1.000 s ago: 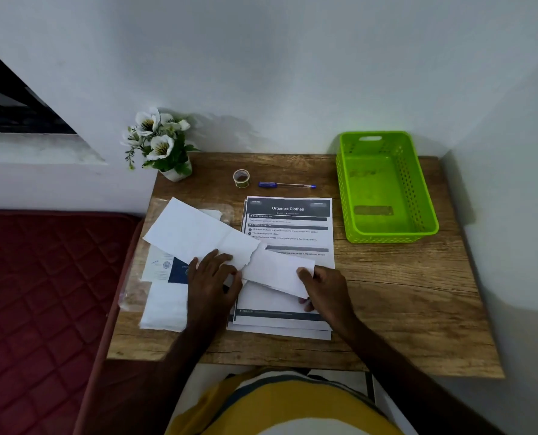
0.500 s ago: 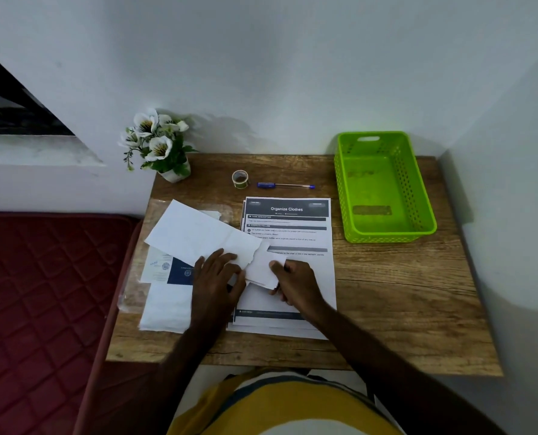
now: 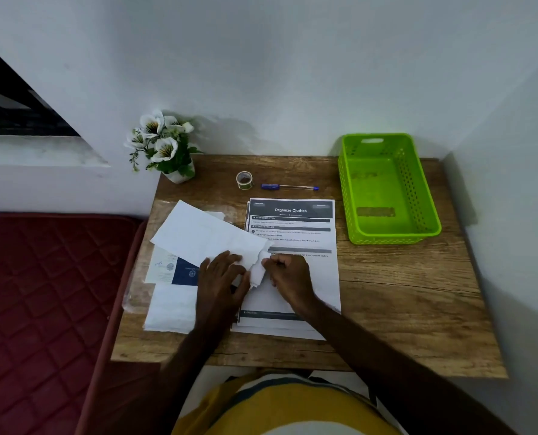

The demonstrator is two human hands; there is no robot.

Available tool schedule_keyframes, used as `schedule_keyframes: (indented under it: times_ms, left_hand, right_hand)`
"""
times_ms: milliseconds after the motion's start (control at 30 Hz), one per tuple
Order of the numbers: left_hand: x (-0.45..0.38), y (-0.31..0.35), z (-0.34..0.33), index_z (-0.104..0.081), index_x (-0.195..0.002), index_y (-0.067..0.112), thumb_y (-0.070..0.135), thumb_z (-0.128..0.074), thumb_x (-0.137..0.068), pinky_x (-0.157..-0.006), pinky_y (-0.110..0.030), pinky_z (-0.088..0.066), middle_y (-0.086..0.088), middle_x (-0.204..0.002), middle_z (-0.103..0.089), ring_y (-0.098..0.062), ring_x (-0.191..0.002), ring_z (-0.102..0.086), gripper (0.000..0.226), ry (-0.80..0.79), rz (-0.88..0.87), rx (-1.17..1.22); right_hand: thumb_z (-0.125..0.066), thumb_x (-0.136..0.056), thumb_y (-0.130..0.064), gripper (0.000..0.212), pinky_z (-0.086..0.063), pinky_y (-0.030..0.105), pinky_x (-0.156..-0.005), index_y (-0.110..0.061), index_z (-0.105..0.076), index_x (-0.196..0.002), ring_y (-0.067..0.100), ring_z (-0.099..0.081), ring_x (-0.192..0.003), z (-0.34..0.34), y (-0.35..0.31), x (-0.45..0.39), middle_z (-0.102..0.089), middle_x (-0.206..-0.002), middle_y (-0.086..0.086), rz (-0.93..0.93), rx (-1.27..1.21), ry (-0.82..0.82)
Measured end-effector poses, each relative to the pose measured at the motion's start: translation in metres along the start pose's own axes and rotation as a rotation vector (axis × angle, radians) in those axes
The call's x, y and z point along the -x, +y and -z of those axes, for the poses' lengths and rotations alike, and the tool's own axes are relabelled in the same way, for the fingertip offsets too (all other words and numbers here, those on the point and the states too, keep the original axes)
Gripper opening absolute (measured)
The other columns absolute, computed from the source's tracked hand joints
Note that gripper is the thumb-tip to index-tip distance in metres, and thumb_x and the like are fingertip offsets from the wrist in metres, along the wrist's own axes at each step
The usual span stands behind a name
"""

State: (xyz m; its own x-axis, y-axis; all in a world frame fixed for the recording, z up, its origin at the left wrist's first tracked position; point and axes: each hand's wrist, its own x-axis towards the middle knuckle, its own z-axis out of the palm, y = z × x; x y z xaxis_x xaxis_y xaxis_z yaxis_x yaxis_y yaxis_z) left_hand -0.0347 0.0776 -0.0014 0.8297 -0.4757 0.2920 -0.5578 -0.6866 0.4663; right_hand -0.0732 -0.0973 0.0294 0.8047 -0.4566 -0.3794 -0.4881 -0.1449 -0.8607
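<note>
the right hand (image 3: pixel 288 276) is drawing the torn end (image 3: pixel 257 273) of the white sheet (image 3: pixel 205 237) leftward, grip pinching it, so the flap is looking shorter than a second ago and the fold is nearly closing; the left hand (image 3: pixel 222 277), fingers flat, is pinning the sheet on the bench (image 3: pixel 402 293).
</note>
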Motion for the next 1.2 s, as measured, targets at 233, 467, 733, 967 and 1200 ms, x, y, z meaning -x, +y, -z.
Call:
schedule_keyframes:
  times_ms: [233, 467, 733, 967, 1200]
  left_hand:
    - [0.002, 0.005, -0.001, -0.075, -0.097, 0.016, 0.037, -0.063, -0.097, -0.113, -0.056, -0.039, -0.005, -0.126, -0.071, -0.025, -0.13, -0.058, 0.024, -0.004, 0.016, 0.012]
    - [0.002, 0.001, -0.001, -0.075, -0.095, 0.016, 0.034, -0.069, -0.094, -0.115, -0.052, -0.037, -0.006, -0.124, -0.072, -0.024, -0.127, -0.059, 0.019, 0.004, -0.007, -0.015]
    - [0.004, 0.002, -0.005, -0.076, -0.107, 0.017, 0.036, -0.063, -0.096, -0.113, -0.056, -0.036, -0.007, -0.126, -0.07, -0.027, -0.123, -0.061, 0.026, -0.001, -0.06, -0.032]
    - [0.0, -0.004, -0.003, -0.078, -0.106, 0.021, 0.032, -0.066, -0.095, -0.105, -0.052, -0.043, -0.004, -0.127, -0.069, -0.026, -0.119, -0.061, 0.02, -0.014, -0.076, -0.009]
    - [-0.013, -0.022, 0.005, -0.079, -0.099, 0.025, 0.033, -0.069, -0.091, -0.101, -0.036, -0.04, 0.009, -0.121, -0.072, -0.015, -0.115, -0.063, 0.015, -0.076, -0.02, 0.108]
  right_hand:
    - [-0.072, -0.087, -0.029, 0.018, -0.05, 0.032, -0.064, -0.014, -0.082, -0.084, 0.011, -0.065, -0.064, -0.02, -0.008, -0.008, -0.076, -0.073, 0.001, 0.049, 0.142, 0.041]
    - [-0.074, -0.083, -0.031, 0.013, -0.044, 0.026, -0.059, -0.021, -0.082, -0.085, 0.014, -0.068, -0.072, -0.019, -0.009, -0.008, -0.076, -0.078, -0.002, 0.054, 0.268, 0.029]
    - [-0.08, -0.079, -0.041, 0.023, -0.052, 0.028, -0.064, -0.023, -0.067, -0.083, 0.013, -0.065, -0.075, -0.005, -0.002, 0.003, -0.071, -0.081, -0.006, 0.057, 0.42, 0.1]
    - [-0.064, -0.09, -0.03, 0.015, -0.061, 0.041, -0.065, -0.021, -0.073, -0.082, 0.014, -0.068, -0.062, 0.005, 0.013, 0.002, -0.071, -0.068, -0.004, 0.021, 0.273, 0.073]
    - [-0.077, -0.084, -0.036, 0.018, -0.06, 0.038, -0.06, -0.022, -0.071, -0.075, 0.009, -0.063, -0.048, 0.016, 0.016, 0.0, -0.069, -0.057, -0.005, 0.029, 0.248, 0.03]
